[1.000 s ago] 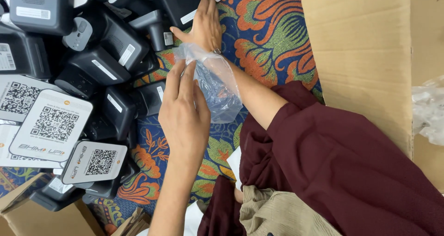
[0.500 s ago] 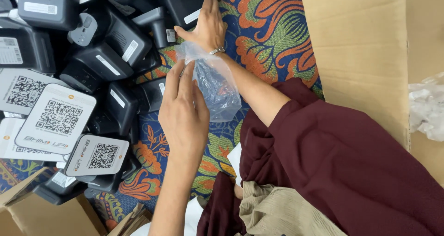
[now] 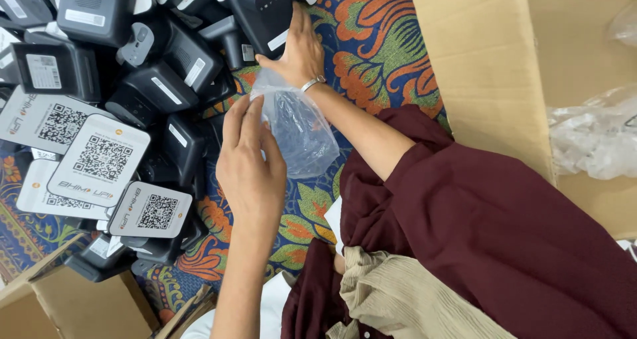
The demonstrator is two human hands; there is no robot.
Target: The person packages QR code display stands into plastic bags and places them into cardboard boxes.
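**q:** what's each hand doing right now?

**me:** using the clear plastic bag (image 3: pixel 302 130) as the landmark. it's in the middle, over the patterned cloth (image 3: pixel 378 53), with something dark inside it that i can't make out. nearest me, just left of the bag, my left hand (image 3: pixel 251 173) has its fingers (image 3: pixel 240 116) together and pinched on the bag's top edge, so it's clamped on the plastic. my maroon sleeve (image 3: pixel 478 213) sits right of the bag and closer to me.

**q:** and past the bag?

**me:** just beyond its top, my right hand (image 3: pixel 298 50) is spread flat, fingers apart, palm against a black device (image 3: pixel 262 10). it's touching it, but i can't tell if it's really gripping. there's a bangle (image 3: pixel 312 83) on that wrist, right by the bag's mouth. left of the bag is the heap of black devices (image 3: pixel 166 67), with white code cards (image 3: pixel 99 160) lying further left. far right of the bag is a cardboard box flap (image 3: pixel 484 67) and more crumpled clear plastic (image 3: pixel 594 140).
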